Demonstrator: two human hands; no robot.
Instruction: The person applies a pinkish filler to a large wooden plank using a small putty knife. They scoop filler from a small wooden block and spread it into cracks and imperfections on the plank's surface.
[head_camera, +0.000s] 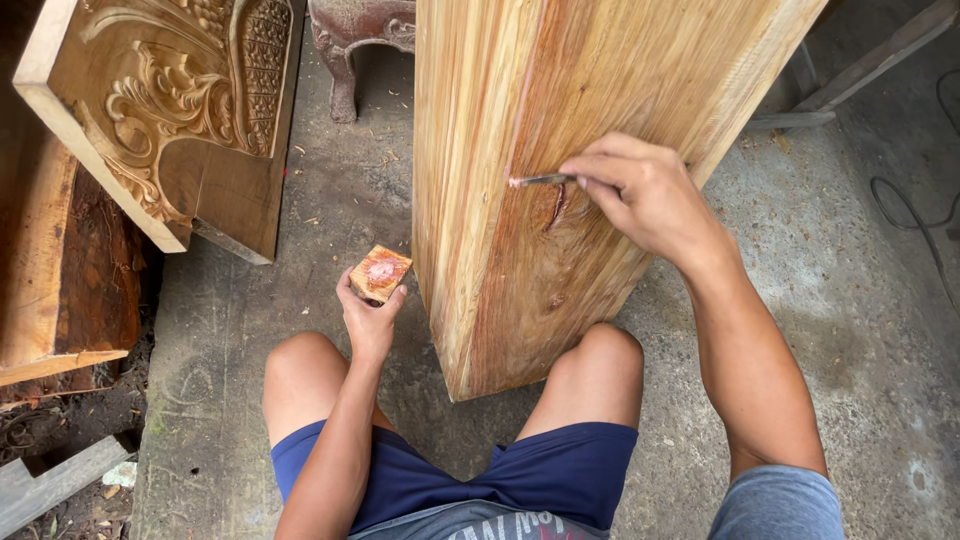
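Nearest, bare knees bracing the foot of a tall, pale wooden plank standing on the concrete floor: likely to slip or twist if the knees ease off, being propped and not clamped. Left hand closed around a small wooden block, held up beside the plank's left edge, its top smeared with a reddish paste; apt to tip and shed the paste if the wrist rolls. Higher up, right hand pinching a thin metal tool, tip pressed on the plank just beside a dark reddish gouge; too much pressure could skid the tip along the grain and scratch the sound wood, or spread paste past the flaw. Farther off, a carved panel leaning at left, a dark carved leg behind, a cable trailing at right, easy to snag with a foot. Hard to tell: what kind of tool, most of it covered by fingers; how deep the gouge runs; plank's top and the panel's upper part cut off by the frame.
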